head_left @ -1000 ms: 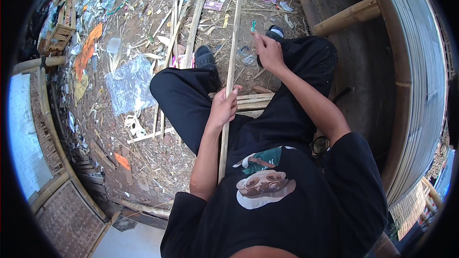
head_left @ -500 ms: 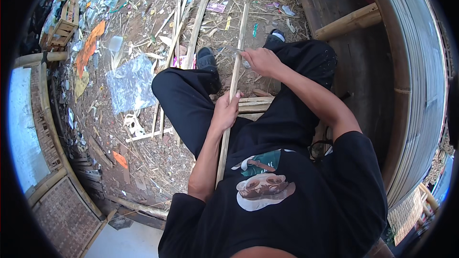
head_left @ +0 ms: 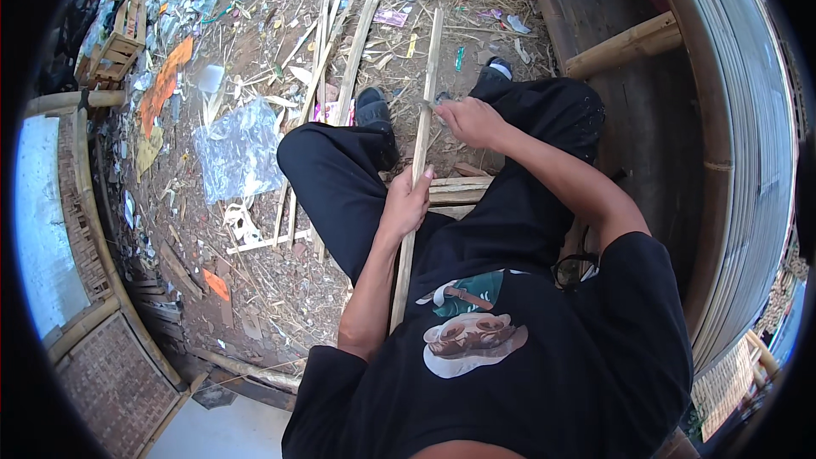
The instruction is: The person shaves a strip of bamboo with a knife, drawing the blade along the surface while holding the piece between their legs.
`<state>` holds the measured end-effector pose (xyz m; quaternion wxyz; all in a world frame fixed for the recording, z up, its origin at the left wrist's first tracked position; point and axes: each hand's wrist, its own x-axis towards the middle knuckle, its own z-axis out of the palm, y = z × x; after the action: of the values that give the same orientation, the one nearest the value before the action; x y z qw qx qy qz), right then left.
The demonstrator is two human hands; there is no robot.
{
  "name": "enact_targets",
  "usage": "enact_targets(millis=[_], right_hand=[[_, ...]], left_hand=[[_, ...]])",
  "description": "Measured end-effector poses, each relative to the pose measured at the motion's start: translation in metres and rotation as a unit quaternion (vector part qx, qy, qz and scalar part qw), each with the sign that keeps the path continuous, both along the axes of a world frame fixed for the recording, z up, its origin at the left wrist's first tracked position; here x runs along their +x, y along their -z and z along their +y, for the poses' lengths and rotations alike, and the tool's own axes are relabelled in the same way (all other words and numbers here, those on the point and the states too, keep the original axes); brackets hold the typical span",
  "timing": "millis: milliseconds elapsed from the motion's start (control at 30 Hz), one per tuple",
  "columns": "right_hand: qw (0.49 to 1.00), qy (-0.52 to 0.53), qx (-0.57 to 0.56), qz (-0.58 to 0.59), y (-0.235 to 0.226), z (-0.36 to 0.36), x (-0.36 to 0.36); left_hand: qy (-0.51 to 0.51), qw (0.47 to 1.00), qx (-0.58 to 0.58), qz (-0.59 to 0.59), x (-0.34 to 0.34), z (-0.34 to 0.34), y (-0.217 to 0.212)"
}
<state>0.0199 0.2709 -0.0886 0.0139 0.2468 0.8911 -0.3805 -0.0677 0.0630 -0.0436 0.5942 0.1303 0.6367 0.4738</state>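
A long pale bamboo strip [head_left: 431,64] runs from near my belly out between my knees, past my feet. My left hand [head_left: 408,201] is wrapped around it at about mid-length, thumb along its right side. Farther out, my right hand [head_left: 473,121] is closed on a knife [head_left: 427,105], whose thin blade lies across the strip. The handle is hidden inside my fist, and the blade is small and hard to make out.
More split strips [head_left: 354,59] lie on the littered ground ahead, left of my feet. Short pieces [head_left: 459,191] lie between my thighs. A clear plastic sheet [head_left: 238,153] and a wooden crate [head_left: 123,30] are at left. Bamboo poles [head_left: 625,44] border the right.
My right hand and the knife have shifted slightly nearer to me along the strip. My left hand keeps its hold, and the whole view has moved a little.
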Motion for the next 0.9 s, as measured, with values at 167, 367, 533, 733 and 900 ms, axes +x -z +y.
enact_targets(millis=[167,367,533,733,900], right_hand=[[0.999,0.009,0.014,0.043,0.004,-0.023,-0.001],[0.997,0.051,0.053,-0.005,0.009,-0.006,-0.006],[0.999,-0.004,0.049,0.003,-0.003,0.003,0.004],[0.997,0.055,0.038,0.032,-0.003,-0.01,-0.002],[0.997,0.011,0.072,0.014,-0.004,0.01,-0.003]], left_hand=[[0.006,1.0,-0.007,-0.019,-0.002,-0.003,0.0],[0.016,0.999,0.001,-0.038,-0.001,-0.002,-0.002],[0.013,0.999,0.003,-0.037,-0.001,-0.003,-0.006],[0.005,0.999,-0.007,-0.031,0.0,-0.006,-0.007],[0.006,0.999,-0.004,-0.037,-0.002,-0.004,-0.007]])
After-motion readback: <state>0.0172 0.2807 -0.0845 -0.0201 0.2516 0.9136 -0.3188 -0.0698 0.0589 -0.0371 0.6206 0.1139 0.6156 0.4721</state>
